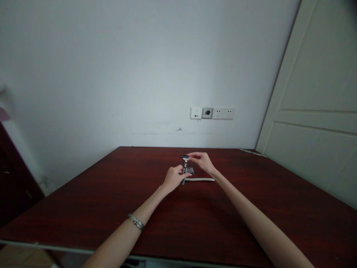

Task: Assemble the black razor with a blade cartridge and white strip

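A razor [185, 163] stands upright above the table with its dark, wide head [184, 156] at the top. My left hand [174, 176] is closed round its handle from the left. From the right, my right hand [202, 161] pinches the edge of the razor's head between thumb and fingers. Just behind the handle lies a small, see-through flat case [190, 171]; what is inside is too small to make out. A slim white, slightly curved strip [200, 179] lies on the table below my right hand, its left end close to the razor's handle.
The dark red wooden table [97, 201] reaches back to a pale wall [150, 82]. Wall sockets [217, 113] sit above its far edge. A white panelled door [315, 130] borders the right side. At the back right corner lies a thin light strip [252, 152].
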`<state>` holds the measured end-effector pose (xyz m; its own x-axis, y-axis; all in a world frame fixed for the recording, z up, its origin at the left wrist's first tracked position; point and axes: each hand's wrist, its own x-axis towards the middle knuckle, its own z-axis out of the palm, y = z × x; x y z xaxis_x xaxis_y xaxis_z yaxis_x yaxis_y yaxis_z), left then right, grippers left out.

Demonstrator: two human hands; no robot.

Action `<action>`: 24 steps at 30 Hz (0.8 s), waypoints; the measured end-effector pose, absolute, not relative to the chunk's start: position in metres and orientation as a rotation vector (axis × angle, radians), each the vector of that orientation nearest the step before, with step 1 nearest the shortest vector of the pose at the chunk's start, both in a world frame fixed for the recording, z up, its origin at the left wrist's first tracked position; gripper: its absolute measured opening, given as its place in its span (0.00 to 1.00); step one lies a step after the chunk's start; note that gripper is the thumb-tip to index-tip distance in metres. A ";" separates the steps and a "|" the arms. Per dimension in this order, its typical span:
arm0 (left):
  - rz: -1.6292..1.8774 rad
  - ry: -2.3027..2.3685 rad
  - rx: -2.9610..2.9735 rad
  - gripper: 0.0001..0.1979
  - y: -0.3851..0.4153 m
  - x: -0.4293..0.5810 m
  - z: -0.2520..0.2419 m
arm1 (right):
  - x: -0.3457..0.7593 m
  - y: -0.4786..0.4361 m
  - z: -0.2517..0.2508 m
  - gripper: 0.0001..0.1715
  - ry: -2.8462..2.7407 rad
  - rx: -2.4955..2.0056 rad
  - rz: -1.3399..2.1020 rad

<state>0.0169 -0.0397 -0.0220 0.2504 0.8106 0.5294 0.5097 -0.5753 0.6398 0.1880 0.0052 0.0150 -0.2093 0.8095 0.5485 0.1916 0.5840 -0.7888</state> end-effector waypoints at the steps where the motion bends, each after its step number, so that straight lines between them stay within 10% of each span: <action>1: 1.243 1.213 2.189 0.16 -0.040 0.017 -0.022 | 0.188 0.006 0.014 0.15 -1.721 -0.834 0.710; 24: 1.317 1.121 2.067 0.17 -0.036 0.020 -0.027 | 0.187 -0.005 0.021 0.15 -1.720 -0.808 0.763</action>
